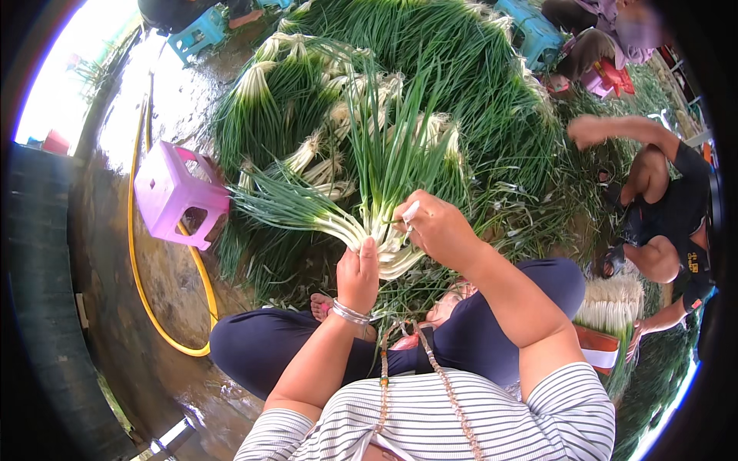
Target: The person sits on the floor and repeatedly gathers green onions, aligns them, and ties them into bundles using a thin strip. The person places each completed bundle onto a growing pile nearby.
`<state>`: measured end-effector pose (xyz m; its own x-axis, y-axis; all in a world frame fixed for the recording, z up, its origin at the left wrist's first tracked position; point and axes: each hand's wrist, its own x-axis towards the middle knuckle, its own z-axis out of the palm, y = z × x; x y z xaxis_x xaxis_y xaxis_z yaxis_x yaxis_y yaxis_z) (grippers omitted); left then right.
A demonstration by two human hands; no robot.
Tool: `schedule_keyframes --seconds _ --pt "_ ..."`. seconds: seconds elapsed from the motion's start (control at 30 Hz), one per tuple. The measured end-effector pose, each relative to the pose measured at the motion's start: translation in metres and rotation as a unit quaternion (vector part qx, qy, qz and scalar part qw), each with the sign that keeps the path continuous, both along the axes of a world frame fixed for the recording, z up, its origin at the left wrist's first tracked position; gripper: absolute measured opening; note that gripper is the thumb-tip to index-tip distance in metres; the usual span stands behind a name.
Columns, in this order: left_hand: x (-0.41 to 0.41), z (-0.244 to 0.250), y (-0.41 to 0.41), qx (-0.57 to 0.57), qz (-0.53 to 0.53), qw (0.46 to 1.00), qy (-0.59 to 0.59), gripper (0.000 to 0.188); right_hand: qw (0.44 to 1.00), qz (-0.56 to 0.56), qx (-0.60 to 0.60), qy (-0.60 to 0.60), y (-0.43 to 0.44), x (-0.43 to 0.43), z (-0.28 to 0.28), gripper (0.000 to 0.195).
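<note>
My left hand grips a bunch of green onions by the white stems, thumb pressed over them. Part of the bunch fans out to the left, and the rest points away from me. At the right side of the stems, my right hand has its fingers closed, pinching a thin leaf or peeled skin; a pale wrap shows on one finger. Beyond my hands lies a heap of green onions, with several tied bundles and loose white root ends among them. Trimmed leaves litter the ground to the right.
At left stand a pink plastic stool and a yellow hose on wet ground. Blue stools are at the back. A co-worker sits at right, near stacked green onions with white stems upright. Another person sits farther back.
</note>
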<state>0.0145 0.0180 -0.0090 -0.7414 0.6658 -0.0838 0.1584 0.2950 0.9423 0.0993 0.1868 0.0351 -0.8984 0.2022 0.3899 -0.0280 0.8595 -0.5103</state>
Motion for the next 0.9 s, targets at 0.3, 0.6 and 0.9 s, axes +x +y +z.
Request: schedule_keyframes --seconds 0.3,0.6,0.9 --pt "0.001 0.001 0.0 0.003 0.007 1.0 -0.004 0.038 0.995 -0.024 0.091 0.019 -0.002 -0.004 0.002 0.026" --pt "0.002 -0.001 -0.001 -0.024 0.003 0.998 0.06 0.038 0.993 0.05 0.045 -0.096 -0.039 0.009 0.013 0.013" --pt "0.002 0.019 -0.001 -0.113 -0.061 0.965 0.23 0.028 0.964 0.037 0.187 -0.185 -0.016 0.015 0.058 0.013"
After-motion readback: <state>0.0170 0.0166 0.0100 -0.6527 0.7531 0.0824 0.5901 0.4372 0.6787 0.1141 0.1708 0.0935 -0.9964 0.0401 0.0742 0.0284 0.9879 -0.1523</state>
